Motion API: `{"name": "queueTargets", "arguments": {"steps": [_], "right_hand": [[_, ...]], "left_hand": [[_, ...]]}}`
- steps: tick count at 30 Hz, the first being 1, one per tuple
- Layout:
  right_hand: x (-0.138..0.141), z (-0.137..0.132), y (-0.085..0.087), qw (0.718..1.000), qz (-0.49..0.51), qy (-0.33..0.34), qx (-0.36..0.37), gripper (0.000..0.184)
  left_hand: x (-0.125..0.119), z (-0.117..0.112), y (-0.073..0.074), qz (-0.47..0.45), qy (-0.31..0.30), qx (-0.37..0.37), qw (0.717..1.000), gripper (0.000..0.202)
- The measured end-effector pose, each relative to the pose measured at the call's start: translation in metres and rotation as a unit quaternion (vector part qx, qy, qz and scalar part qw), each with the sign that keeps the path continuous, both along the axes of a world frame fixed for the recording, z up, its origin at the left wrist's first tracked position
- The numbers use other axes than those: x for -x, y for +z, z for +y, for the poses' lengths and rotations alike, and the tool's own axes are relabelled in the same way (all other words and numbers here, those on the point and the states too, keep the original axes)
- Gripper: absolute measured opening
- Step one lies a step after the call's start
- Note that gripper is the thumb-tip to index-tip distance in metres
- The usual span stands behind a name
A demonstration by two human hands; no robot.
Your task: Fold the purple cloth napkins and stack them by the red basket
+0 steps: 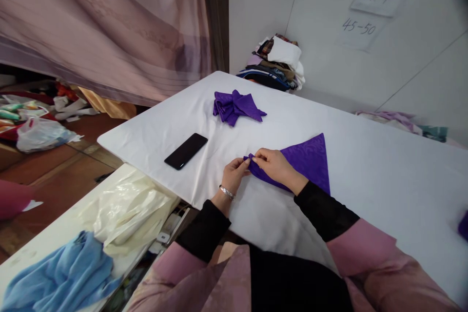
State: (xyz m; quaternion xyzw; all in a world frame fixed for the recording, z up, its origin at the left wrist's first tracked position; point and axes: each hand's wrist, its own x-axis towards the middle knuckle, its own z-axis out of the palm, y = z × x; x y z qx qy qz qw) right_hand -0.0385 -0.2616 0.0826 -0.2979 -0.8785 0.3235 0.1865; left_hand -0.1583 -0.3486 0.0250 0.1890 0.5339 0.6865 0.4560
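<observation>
A purple cloth napkin [309, 158] lies on the white-covered table [365, 165], spreading into a wide triangle on its right side. Its narrow left end is gathered into small folds between my fingertips. My left hand [235, 174], with a silver bracelet at the wrist, pinches that end from the left. From the right, my right hand [275, 165] pinches the same gathered part, its forearm crossing over the lower edge of the cloth. Farther back on the table sits a second purple napkin [237, 106], pleated and fanned out.
A black phone [186, 151] lies left of my hands. Stacked folded clothes [280, 61] stand beyond the far edge by the wall. On a lower surface at left are a pale plastic sheet [127, 204] and a blue cloth [66, 273]. A pink curtain [109, 24] hangs behind.
</observation>
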Motion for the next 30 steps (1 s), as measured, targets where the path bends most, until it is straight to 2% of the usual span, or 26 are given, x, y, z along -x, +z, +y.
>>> {"name": "queueTargets", "arguments": {"steps": [5,16,20,30], "right_hand": [[0.001,0.0,0.0,0.997,-0.002,0.056,0.053,0.018],[0.002,0.006,-0.01,0.993,0.025,0.058,0.102,0.009],[0.002,0.005,-0.012,0.988,0.035,0.063,0.138,0.022],[0.004,0.001,-0.018,0.984,0.073,0.054,0.152,0.013]], "left_hand": [[0.002,0.0,-0.002,0.003,-0.011,-0.001,1.0,0.036],[0.002,-0.001,-0.003,0.055,-0.028,0.005,0.998,0.029],[0.003,0.0,-0.002,0.07,-0.023,0.006,0.997,0.026],[0.003,0.0,-0.002,0.026,-0.02,0.021,0.999,0.027]]}}
